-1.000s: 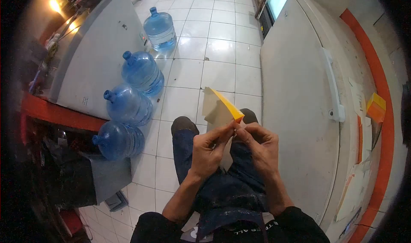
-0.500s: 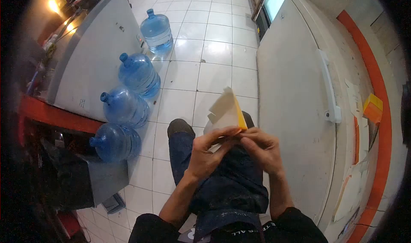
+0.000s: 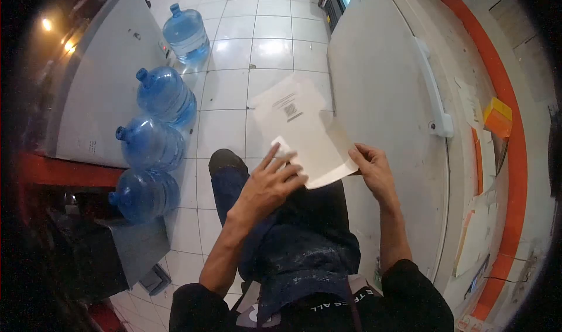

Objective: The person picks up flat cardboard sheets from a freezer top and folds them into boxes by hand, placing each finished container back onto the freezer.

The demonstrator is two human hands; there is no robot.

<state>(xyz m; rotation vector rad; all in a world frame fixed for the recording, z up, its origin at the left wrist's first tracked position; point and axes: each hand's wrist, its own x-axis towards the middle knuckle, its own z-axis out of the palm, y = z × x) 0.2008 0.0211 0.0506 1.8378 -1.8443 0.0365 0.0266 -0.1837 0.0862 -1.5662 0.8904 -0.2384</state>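
Grip by thumb and fingers of right hand (image 3: 376,171) on near-right corner of unfolded cardboard carton (image 3: 316,141), thumb on top. Fingers of left hand (image 3: 266,185) splayed and slightly blurred at near-left edge, beside small white flap (image 3: 278,144); cannot tell whether touching or just above. Carton out in front, partly over lap and partly against floor in view, pale face up, QR code (image 3: 291,109) and print toward far end, wording too small to read. Below hands: dark trousers (image 3: 234,185), pale smudges at lap, dark shoe (image 3: 226,160) to left, black sleeves (image 3: 415,297) at bottom. Farther out, white tiled floor (image 3: 225,127). To left, four blue water jugs (image 3: 149,144) in a row alongside white panel (image 3: 111,92), grey box (image 3: 140,244) near closest one. To right, white appliance door (image 3: 374,98) with long handle (image 3: 433,92), then yellow-and-orange box (image 3: 497,118) by orange wall stripe (image 3: 509,180).
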